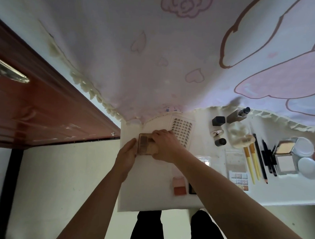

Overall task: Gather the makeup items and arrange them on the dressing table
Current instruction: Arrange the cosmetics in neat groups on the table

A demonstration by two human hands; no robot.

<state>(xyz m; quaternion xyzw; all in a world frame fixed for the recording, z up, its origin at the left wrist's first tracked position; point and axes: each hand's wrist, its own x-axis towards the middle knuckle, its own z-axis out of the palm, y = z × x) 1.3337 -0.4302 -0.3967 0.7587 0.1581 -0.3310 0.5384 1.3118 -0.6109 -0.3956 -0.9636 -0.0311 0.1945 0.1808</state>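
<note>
On the counter, the lash tray lies at two o'clock of the eyeshadow palette, the blush compact at five, and the pencils at three.

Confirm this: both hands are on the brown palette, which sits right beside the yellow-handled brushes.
Wrong. In the head view the left hand and right hand are on the brown palette, but it sits beside the lash tray; the yellow-handled brushes lie well to its right.
</note>
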